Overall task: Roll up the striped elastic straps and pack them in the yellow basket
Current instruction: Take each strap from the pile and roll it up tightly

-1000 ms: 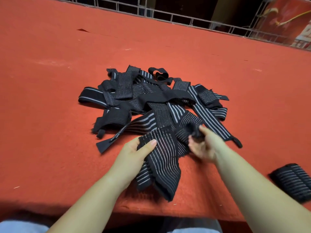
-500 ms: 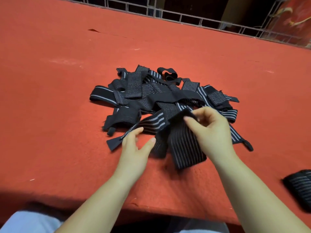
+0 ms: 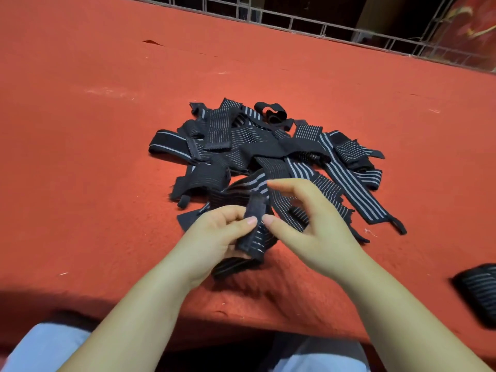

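The left hand pinches the folded end of a soft, light black striped elastic strap, likely to unroll unless gripped at that end, while the right hand, at 3 o'clock, hovers spread and empty.

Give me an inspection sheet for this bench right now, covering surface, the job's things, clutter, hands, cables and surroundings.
Surface: red felt-covered table, scuffed, with small lint specks.
Job's things: loose pile of black elastic straps with white stripes mid-table; one black striped strap held at the near edge, its end partly rolled; a rolled black striped strap lies at the right edge. Yellow basket not in view.
Clutter: nothing seen beyond lint.
Hands: left hand grips the partly rolled strap; right hand is beside it, thumb tip at the roll, fingers extended.
Cables: nothing seen.
Surroundings: metal grid railing beyond the far edge; light blue trousers below the near edge.
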`<state>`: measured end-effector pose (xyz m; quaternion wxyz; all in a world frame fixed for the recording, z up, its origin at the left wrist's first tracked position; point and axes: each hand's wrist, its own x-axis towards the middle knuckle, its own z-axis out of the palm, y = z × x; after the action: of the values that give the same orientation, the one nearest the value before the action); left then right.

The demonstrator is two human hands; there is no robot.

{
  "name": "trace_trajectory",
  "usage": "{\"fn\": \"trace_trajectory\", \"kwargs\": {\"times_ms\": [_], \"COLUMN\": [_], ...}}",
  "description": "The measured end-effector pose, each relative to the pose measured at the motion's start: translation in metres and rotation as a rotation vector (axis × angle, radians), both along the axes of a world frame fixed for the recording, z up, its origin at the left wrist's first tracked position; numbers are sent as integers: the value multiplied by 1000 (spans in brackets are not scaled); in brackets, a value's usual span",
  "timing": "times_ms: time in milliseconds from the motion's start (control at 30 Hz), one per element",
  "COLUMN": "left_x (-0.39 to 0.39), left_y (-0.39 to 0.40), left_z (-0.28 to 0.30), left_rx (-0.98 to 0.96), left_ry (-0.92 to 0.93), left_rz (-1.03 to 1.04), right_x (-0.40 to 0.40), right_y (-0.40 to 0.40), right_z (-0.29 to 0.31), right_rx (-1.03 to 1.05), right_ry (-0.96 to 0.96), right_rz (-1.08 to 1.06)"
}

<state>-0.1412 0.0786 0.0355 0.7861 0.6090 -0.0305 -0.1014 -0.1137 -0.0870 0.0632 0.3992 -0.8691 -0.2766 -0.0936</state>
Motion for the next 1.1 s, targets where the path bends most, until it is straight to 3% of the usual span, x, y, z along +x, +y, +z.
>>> {"fn": "trace_trajectory", "kwargs": {"times_ms": [200,333,500,600,733,867,1033,1100], "left_x": [-5,-6,0,0,-4,-7,-13,-16], "left_y": [6,7,18,26,35,36,34,31], "left_z": [0,-3,-13,-29,-54,-58,-51,-53], "left_rx": [-168,-175,-96,101,631,1060,1315,1363], "left_ry": [-27,7,186,300,249,146,115,11], "left_rz": [-83,-4,208,215,219,258,349,429], "right_x": [-3,-2,15,17,1,-21,-31,-31], "right_y": [10,8,-36,-72,-102,-103,-98,-96], "right_z": [0,-8,-2,-1,-23,-67,-78,-75], "right_rx": [79,68,-139,-251,7,3,14,20], "right_ry": [324,250,192,262,275,358,354,358], "right_rz": [89,24,-298,-530,-839,-907,-917,-891]}}
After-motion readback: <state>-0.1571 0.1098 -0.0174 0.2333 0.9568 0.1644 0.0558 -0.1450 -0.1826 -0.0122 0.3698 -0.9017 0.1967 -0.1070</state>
